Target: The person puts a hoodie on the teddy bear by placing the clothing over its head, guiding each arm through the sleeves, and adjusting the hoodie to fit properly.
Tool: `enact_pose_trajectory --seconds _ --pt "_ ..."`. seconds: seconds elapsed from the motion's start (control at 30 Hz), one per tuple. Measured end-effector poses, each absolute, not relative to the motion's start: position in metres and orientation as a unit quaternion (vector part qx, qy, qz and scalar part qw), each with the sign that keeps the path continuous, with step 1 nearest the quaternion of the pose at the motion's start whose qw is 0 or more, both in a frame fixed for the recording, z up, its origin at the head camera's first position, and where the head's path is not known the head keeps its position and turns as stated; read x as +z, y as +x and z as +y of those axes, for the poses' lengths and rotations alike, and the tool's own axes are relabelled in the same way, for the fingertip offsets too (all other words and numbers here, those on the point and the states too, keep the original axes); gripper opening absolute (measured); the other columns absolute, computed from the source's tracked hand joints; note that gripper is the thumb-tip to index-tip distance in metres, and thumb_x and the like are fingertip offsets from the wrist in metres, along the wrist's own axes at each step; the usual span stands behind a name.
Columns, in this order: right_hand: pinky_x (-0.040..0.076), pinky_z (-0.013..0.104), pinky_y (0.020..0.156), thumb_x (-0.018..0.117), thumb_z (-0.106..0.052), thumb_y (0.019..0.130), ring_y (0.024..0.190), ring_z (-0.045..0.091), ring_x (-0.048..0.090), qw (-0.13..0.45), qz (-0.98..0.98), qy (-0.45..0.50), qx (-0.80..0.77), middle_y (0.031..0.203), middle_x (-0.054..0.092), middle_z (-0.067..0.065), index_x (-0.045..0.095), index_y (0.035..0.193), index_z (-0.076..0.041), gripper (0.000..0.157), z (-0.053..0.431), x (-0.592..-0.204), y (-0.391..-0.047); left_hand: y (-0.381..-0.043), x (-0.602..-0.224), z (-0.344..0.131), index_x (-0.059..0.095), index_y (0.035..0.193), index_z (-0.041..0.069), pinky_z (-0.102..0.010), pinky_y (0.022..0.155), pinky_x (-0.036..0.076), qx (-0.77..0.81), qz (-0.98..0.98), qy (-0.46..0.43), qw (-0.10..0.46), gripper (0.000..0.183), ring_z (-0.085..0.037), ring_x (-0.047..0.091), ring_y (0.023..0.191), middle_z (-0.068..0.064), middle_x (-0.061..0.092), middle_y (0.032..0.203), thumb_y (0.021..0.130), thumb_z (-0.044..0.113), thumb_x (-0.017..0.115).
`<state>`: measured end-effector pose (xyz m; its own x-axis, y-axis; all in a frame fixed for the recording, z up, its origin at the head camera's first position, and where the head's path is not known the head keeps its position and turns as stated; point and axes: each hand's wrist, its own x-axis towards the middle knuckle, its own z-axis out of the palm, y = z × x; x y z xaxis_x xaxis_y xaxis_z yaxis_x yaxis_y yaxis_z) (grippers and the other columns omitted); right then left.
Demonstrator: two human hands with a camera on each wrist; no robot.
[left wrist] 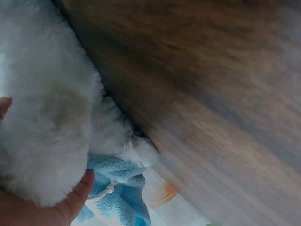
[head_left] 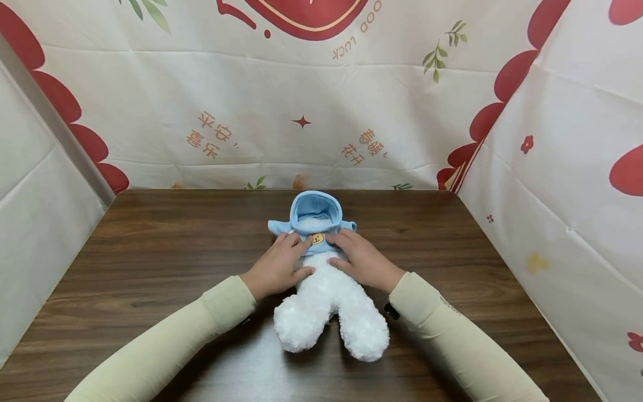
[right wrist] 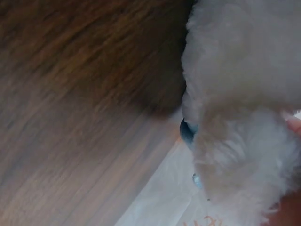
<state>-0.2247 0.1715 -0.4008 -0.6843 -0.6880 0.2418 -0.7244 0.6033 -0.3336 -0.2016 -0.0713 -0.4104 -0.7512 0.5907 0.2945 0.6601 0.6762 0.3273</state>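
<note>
A white fluffy plush toy [head_left: 329, 285] lies on its back on the table, its two legs toward me. It wears a light blue hoodie [head_left: 325, 245] with a yellow face patch on the front. The hood gapes open at the far end, with some white showing inside. From the left, my left hand [head_left: 280, 263] holds the toy's side, fingers on the hoodie and thumb on the white belly. My right hand [head_left: 369, 259] holds the opposite side likewise. White fur [right wrist: 244, 155] hides much of the right hand in its wrist view; a pale drawstring [left wrist: 101, 192] shows in the left.
The toy lies on a dark wood-grain table [head_left: 176, 240]. Behind it hangs a white printed cloth [head_left: 301, 89] with red and green patterns. Another patterned cloth [head_left: 567, 184] borders the right side, and a pale cloth [head_left: 35, 184] the left.
</note>
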Motion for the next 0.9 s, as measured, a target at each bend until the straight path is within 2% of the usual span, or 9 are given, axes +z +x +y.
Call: enact_pose_trajectory --seconds 0.1,0.2,0.3,0.4,0.5,0.63,0.83,0.9 --pt "0.045 0.031 0.074 0.069 -0.016 0.095 0.085 0.013 0.048 0.052 -0.888 0.407 0.208 0.105 0.054 0.005 0.066 0.118 -0.003 0.026 0.171 -0.401 -0.223 -0.2 -0.412 -0.07 0.064 0.128 0.0 -0.033 0.074 0.041 -0.214 -0.901 -0.363 0.103 0.047 -0.021 0.043 0.087 -0.005 0.049 0.096 0.092 0.028 0.073" --pt "0.044 0.031 0.073 0.068 -0.016 0.096 0.084 0.013 0.047 0.047 -0.886 0.412 0.209 0.102 0.052 0.004 0.068 0.109 -0.006 0.017 0.172 -0.402 -0.223 -0.2 -0.415 -0.069 0.071 0.114 0.002 -0.033 0.075 0.039 -0.216 -0.893 -0.377 0.12 0.031 -0.019 0.042 0.084 -0.004 0.046 0.093 0.092 0.024 0.074" --pt "0.044 0.03 0.074 0.069 -0.018 0.095 0.085 0.013 0.046 0.049 -0.887 0.407 0.214 0.104 0.05 0.003 0.067 0.107 -0.008 0.015 0.173 -0.403 -0.224 -0.199 -0.416 -0.068 0.07 0.11 0.003 -0.034 0.078 0.042 -0.209 -0.894 -0.374 0.134 0.029 -0.022 0.043 0.089 -0.006 0.047 0.098 0.091 0.025 0.074" --pt "0.045 0.031 0.075 0.07 -0.019 0.095 0.088 0.014 0.048 0.056 -0.888 0.401 0.216 0.109 0.05 0.004 0.063 0.104 -0.01 0.015 0.175 -0.405 -0.224 -0.196 -0.415 -0.067 0.067 0.114 0.004 -0.037 0.082 0.046 -0.202 -0.901 -0.36 0.134 0.033 -0.027 0.045 0.098 -0.011 0.049 0.109 0.093 0.029 0.072" --pt "0.048 0.036 0.087 0.068 -0.022 0.096 0.103 0.019 0.054 0.053 -0.893 0.392 0.214 0.122 0.053 0.008 0.061 0.111 -0.008 0.022 0.177 -0.405 -0.224 -0.193 -0.413 -0.068 0.064 0.123 0.003 -0.041 0.085 0.048 -0.196 -0.91 -0.343 0.129 0.041 -0.032 0.049 0.106 -0.015 0.052 0.118 0.095 0.033 0.069" --pt "0.042 0.044 0.102 0.063 -0.027 0.099 0.122 0.026 0.052 0.04 -0.902 0.377 0.208 0.131 0.056 0.011 0.057 0.128 -0.005 0.036 0.179 -0.407 -0.224 -0.192 -0.411 -0.069 0.061 0.13 0.005 -0.046 0.089 0.049 -0.184 -0.92 -0.326 0.118 0.047 -0.035 0.054 0.111 -0.018 0.057 0.121 0.095 0.037 0.067" --pt "0.032 0.049 0.111 0.054 -0.036 0.103 0.13 0.031 0.048 0.017 -0.909 0.361 0.208 0.135 0.056 0.014 0.053 0.136 -0.004 0.046 0.183 -0.409 -0.226 -0.196 -0.411 -0.07 0.061 0.13 0.007 -0.044 0.092 0.048 -0.18 -0.925 -0.321 0.096 0.047 -0.032 0.057 0.108 -0.014 0.062 0.12 0.096 0.04 0.064" --pt "0.034 0.049 0.109 0.054 -0.035 0.103 0.128 0.03 0.049 0.008 -0.907 0.359 0.22 0.135 0.056 0.013 0.054 0.136 -0.004 0.045 0.185 -0.409 -0.226 -0.196 -0.41 -0.071 0.06 0.131 0.007 -0.045 0.093 0.048 -0.188 -0.924 -0.319 0.09 0.049 -0.033 0.056 0.11 -0.014 0.061 0.123 0.096 0.041 0.064"
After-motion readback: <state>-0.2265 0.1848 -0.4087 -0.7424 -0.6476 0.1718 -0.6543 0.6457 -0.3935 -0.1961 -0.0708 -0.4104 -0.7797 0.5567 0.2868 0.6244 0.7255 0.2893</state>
